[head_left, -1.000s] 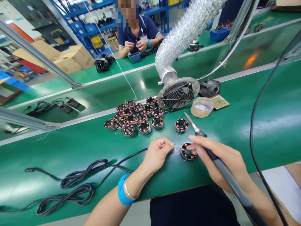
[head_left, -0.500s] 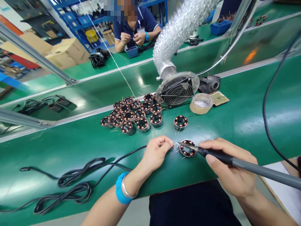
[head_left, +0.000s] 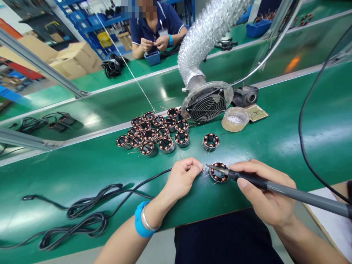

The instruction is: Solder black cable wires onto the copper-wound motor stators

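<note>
My right hand (head_left: 266, 190) grips a soldering iron (head_left: 291, 192), its dark tip pointing left over the near copper-wound stator (head_left: 219, 179). Left of that stator, my left hand (head_left: 185, 178) pinches the end of a black cable (head_left: 154, 178); thin wire ends show at the fingertips, close to the iron's tip. Whether tip and wires touch is too small to tell. A second stator (head_left: 211, 142) sits behind the first one. Several more stators (head_left: 150, 135) stand grouped behind my left hand, with thin wires sticking out.
A round fan (head_left: 207, 106) on a silver duct (head_left: 203, 40) stands behind, beside a tub (head_left: 235, 120) and a sponge tray (head_left: 257, 113). Coiled cable (head_left: 93, 201) lies at left; another cord (head_left: 302, 135) hangs at right. Across the divider sits a person (head_left: 156, 29).
The soldering iron and my right hand have shifted slightly left, bringing the tip closer to my left fingertips. My left hand keeps its pinch almost in place.
</note>
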`<action>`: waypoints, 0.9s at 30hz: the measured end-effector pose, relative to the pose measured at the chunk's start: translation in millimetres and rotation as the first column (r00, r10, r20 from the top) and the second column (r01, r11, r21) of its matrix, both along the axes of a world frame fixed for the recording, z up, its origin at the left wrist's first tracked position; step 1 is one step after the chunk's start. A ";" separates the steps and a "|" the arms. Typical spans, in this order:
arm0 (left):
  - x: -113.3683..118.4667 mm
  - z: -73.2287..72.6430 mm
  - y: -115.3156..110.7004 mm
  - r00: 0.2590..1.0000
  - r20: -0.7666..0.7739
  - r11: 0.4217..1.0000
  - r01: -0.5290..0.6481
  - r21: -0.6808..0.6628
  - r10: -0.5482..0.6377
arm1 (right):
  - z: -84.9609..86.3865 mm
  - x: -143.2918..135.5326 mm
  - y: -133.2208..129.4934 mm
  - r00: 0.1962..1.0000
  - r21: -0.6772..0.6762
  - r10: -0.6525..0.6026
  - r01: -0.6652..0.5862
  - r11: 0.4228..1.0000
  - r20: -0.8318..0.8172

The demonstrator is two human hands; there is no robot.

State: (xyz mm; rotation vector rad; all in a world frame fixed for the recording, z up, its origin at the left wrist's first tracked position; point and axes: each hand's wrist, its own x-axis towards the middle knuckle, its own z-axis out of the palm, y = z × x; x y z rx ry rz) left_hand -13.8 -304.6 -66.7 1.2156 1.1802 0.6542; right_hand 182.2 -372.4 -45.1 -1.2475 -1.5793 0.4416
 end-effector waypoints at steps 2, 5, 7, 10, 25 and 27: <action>-0.2 0.4 -0.1 1.000 -0.008 1.000 0.002 0.002 -0.002 | 0.4 -1.0 0.1 1.000 0.001 0.004 -0.004 1.000 0.003; -0.4 0.9 -0.2 1.000 -0.019 1.000 0.004 0.009 -0.004 | 3.8 -3.7 0.7 1.000 0.018 0.031 -0.031 0.999 0.003; -0.4 1.1 0.0 1.000 -0.025 1.000 0.007 0.009 -0.007 | 7.3 -6.3 1.4 0.999 0.044 0.047 -0.047 0.998 0.008; -0.1 1.4 0.3 1.000 -0.028 1.000 0.009 -0.001 -0.009 | 11.3 -10.8 1.7 0.997 0.093 0.069 -0.073 0.993 0.047; 0.3 1.4 -0.1 1.000 -0.013 1.000 0.011 -0.008 -0.011 | 8.6 -15.8 -4.1 0.991 0.168 0.062 -0.082 0.982 0.123; 0.4 1.1 -0.1 1.000 -0.010 1.000 0.010 -0.012 -0.010 | 10.7 -14.4 -3.9 0.992 0.177 0.056 -0.075 0.981 0.110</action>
